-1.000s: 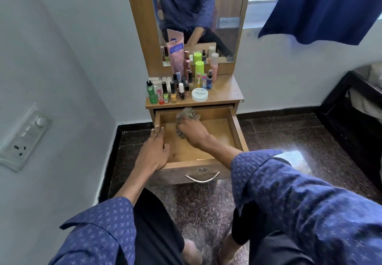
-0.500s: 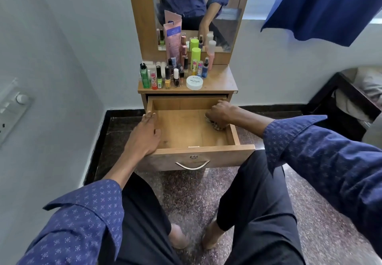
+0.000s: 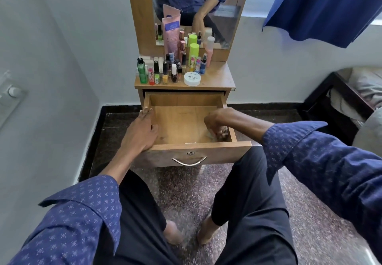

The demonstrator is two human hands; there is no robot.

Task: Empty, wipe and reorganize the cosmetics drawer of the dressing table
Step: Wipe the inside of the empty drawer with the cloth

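The drawer (image 3: 187,99) sits pulled out at the centre of the frame, its long axis running from the dresser body toward the viewer, its wooden floor bare apart from one hand and a cloth. The cloth (image 3: 222,133) lies bunched in the near right corner of the drawer, against the right wall and just behind the front panel. The right hand (image 3: 215,120) is directly on it, fingers curled down around the wad, wrist bent and forearm reaching in over the right wall from the right of the frame. The unwiped-looking stretch of floor lies to the left of that hand and further back toward the dresser, so the next stroke would likely run leftward or away along the drawer's length; the right hand is the nearer one to all of it.

The left hand (image 3: 142,130) rests flat on the drawer's left wall, fingers stretched forward along the rim and thumb dropped inside, holding nothing but steadying the drawer. Its forearm comes up from the lower left.

Above the drawer, on the dresser top (image 3: 219,77), stand the cosmetics: a green bottle (image 3: 142,70), a row of nail polish bottles (image 3: 165,72), a white round tin (image 3: 192,78), a tall pink box (image 3: 170,34) leaning at the mirror (image 3: 225,6). By the look of it emptying is done, wiping is under way, and putting things back is not yet begun.
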